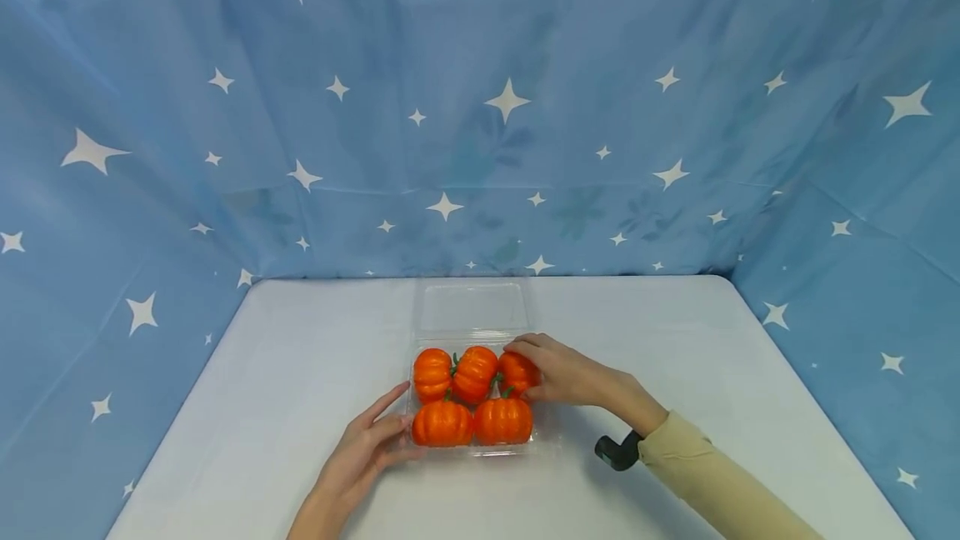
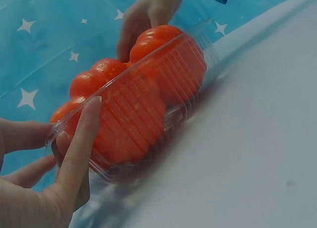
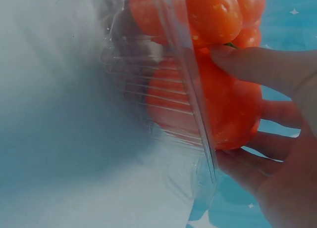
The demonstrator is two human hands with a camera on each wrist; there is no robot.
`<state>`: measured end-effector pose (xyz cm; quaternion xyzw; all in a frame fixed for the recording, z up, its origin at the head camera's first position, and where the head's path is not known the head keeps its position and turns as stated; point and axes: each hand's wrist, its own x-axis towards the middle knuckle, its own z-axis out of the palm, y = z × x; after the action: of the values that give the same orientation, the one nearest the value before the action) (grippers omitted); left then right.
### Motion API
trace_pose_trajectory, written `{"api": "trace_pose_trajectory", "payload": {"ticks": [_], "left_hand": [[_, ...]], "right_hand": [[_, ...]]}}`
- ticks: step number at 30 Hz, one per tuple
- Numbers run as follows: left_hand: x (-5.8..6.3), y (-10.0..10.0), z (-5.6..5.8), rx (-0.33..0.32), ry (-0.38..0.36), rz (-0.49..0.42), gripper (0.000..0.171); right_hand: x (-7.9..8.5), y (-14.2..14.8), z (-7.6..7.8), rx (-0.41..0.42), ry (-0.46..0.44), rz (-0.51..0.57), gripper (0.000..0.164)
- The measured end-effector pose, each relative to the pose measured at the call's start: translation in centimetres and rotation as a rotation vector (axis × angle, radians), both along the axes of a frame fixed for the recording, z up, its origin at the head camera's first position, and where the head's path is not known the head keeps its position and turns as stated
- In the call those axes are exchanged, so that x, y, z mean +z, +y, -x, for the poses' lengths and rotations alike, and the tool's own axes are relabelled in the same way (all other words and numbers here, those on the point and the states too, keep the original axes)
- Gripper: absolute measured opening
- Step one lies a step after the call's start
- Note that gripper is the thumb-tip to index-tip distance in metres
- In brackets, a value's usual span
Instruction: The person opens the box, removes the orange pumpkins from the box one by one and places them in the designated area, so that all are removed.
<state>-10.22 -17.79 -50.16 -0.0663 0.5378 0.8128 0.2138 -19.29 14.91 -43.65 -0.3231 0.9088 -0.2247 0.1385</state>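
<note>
white table | on it: clear plastic container, lid folded back

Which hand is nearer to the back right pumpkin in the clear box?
Right. The right hand grips that pumpkin; the left hand touches the clear box at its left side.

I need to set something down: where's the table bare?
Left: the table between the clear container and the starred curtain, past the left hand. Right: between the open lid and the curtain, past the right hand. Crowded: the container, with five orange pumpkins, one held by the right hand.
</note>
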Motion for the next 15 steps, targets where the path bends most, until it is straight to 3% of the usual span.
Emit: {"api": "trace_pose_trajectory", "payload": {"ticks": [15], "left_hand": [[0.31, 0.06, -0.10, 0.031, 0.022, 0.002, 0.069]], "right_hand": [[0.29, -0.21, -0.07, 0.023, 0.054, -0.022, 0.065]]}}
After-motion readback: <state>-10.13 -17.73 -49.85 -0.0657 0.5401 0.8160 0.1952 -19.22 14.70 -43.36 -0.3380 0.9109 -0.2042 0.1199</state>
